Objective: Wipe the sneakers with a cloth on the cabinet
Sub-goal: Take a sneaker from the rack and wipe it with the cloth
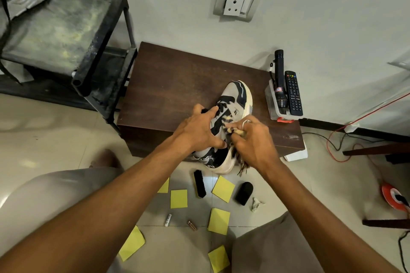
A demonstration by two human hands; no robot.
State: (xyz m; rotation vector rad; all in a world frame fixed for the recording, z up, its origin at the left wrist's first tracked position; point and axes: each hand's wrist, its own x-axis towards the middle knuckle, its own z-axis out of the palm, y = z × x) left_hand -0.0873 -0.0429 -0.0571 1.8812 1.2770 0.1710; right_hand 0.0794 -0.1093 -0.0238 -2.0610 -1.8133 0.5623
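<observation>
Sneaker (235, 95), smooth grey-and-navy panels, meets frayed striped cloth (228, 127).

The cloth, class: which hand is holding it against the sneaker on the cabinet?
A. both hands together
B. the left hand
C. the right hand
C: the right hand is bunched around the cloth at the side of the sneaker, while the left hand only grips the sneaker's top.
</observation>
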